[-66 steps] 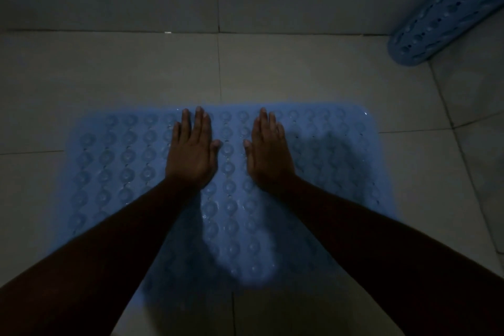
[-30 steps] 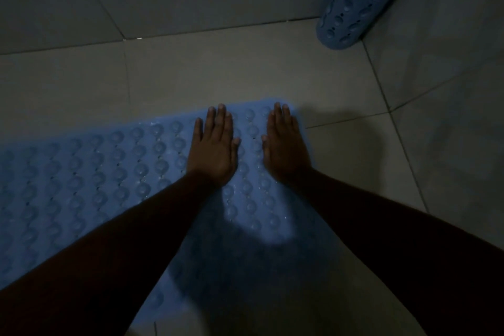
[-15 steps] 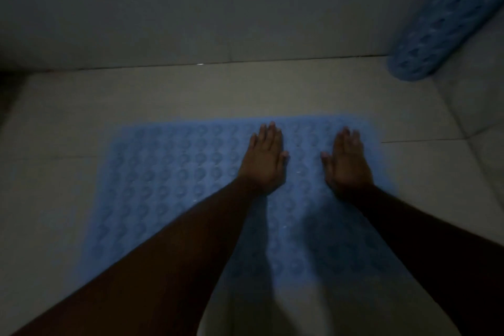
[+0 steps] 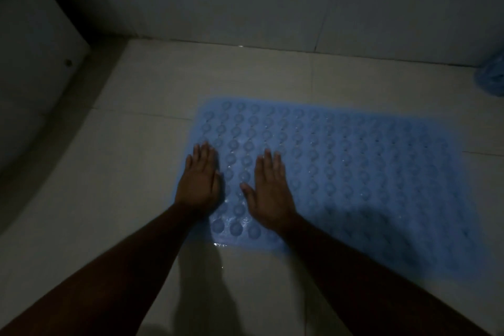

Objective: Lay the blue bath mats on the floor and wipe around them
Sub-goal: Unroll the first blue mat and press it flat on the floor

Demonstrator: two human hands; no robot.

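Floor tiles (image 4: 122, 172), pale and dim, lie left of the blue bath mat (image 4: 368, 172), which is spread flat on them. Your left hand (image 4: 200, 180) rests palm down on the mat's left edge, fingers straight and close together. Just right of it, your right hand (image 4: 270, 194) lies flat on the mat too, thumb spread out. Well beyond the mat's far right corner, a second blue mat (image 4: 493, 76) shows, blurred.

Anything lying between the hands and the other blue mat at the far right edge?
Nothing visible blocks the way. The left hand and right hand rest flat on the left end of the laid mat; between them and the second mat at the right edge lie only that laid mat and bare floor tile.
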